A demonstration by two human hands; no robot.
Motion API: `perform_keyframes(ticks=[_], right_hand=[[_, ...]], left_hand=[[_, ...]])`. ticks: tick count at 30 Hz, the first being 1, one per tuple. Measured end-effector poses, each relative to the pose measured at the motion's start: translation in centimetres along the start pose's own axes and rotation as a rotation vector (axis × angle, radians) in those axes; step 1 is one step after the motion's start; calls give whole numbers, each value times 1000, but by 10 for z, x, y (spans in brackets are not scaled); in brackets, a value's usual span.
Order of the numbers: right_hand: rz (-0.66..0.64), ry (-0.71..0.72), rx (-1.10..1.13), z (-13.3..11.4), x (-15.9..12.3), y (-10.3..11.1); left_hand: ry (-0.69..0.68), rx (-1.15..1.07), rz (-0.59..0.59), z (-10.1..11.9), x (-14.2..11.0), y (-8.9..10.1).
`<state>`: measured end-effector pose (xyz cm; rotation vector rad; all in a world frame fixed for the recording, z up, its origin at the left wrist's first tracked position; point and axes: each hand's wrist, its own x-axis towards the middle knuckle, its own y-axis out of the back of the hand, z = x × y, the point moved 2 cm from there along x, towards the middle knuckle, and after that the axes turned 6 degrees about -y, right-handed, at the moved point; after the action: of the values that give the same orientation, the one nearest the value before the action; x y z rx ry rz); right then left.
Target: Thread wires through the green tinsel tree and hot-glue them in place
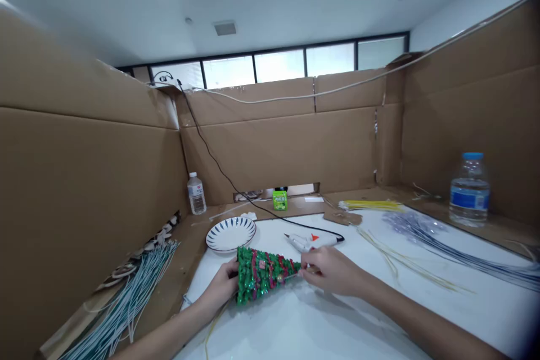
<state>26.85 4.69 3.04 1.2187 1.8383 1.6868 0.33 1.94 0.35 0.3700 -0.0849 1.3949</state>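
Brown cardboard walls (278, 146) enclose the white desk (307, 329) on the sides that show. Along the left edge lies a long bundle of pale teal stems (135, 287); on the right, blue-grey stems (464, 259) spread over the surface, and beyond them stands the large water bottle (469, 197), upright.

Near the front of the desk, the green tinsel tree (265, 278), banded with red, is tipped on its side between the hands, its base to the left and its point to the right. Whether it touches the desk, I can't tell. The left hand (228, 280) is curled around the base edge. The right hand (331, 270) is closed to a pinch at the point, apparently on a pale strand (292, 277); whether it grips the tip too is hidden.

Just behind the tree is the striped plate (231, 234), with the white glue gun (304, 243) to its right. The gun's nozzle sits close to the tinsel; if hot, it could melt tinsel or burn a finger that drifts back. A tug on its black cord (219, 167) might drag it. Pulled too hard, the strand could slip or snap, and a tight left grip might flatten the base.
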Motion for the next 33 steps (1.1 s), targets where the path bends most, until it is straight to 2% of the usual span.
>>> perform_keyframes(ticks=[26, 33], right_hand=[[-85, 21, -24, -2, -1, 4], [-73, 43, -43, -4, 0, 2]], left_hand=[[31, 9, -47, 0, -1, 3], [31, -2, -14, -2, -2, 2]])
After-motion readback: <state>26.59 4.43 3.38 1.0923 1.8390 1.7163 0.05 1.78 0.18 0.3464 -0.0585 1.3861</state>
